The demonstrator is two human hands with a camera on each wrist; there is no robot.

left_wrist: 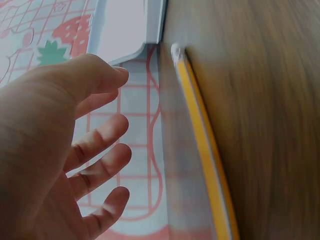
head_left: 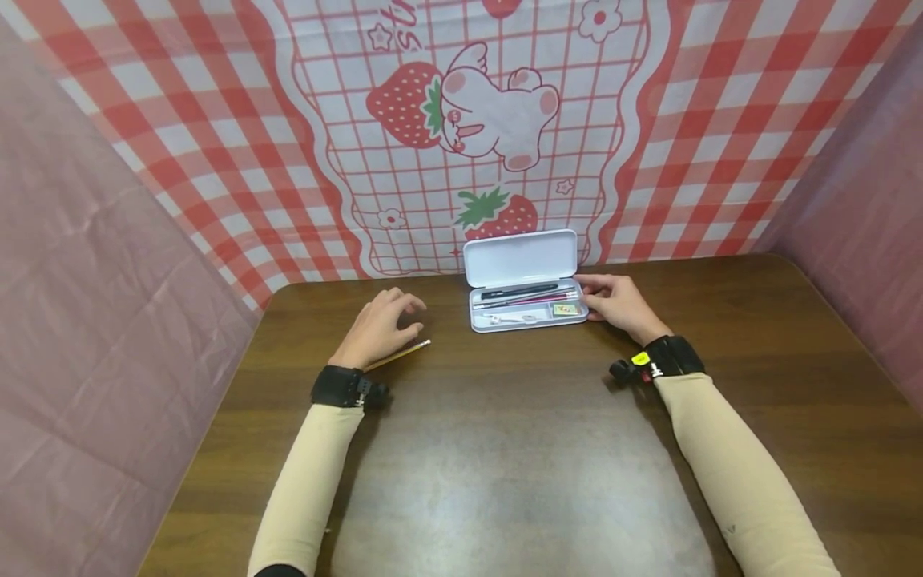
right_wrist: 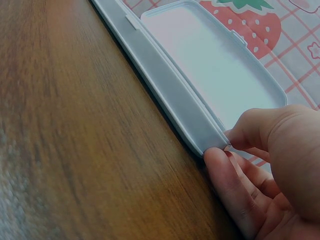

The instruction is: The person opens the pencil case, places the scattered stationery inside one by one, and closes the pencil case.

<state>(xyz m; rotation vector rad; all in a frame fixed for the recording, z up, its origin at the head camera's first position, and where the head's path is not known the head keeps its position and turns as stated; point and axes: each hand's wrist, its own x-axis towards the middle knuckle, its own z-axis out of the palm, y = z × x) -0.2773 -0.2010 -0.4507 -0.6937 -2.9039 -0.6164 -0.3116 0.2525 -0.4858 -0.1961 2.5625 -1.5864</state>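
A white pencil case (head_left: 530,327) lies with its lid (head_left: 521,258) raised against the back cloth. Inside are a black pen (head_left: 519,291), a dark red pencil (head_left: 537,300), white items (head_left: 508,319) too small to make out, and a small green-and-white block (head_left: 566,309). My right hand (head_left: 616,304) pinches the case's right end, thumb at its upper edge and a fingertip (right_wrist: 217,160) at the lower corner. Left of the case, my left hand (head_left: 378,327) hovers with loosely bent, spread fingers, holding nothing. Beside it a yellow pencil (left_wrist: 202,135) lies on the table, its white eraser end toward the case.
The brown wooden table (head_left: 505,449) ends at a hanging red-and-white checked cloth (head_left: 238,144) with strawberry prints. Pinkish cloth (head_left: 86,320) hangs on the left side, and more on the right. Both wrists wear black straps with small cameras.
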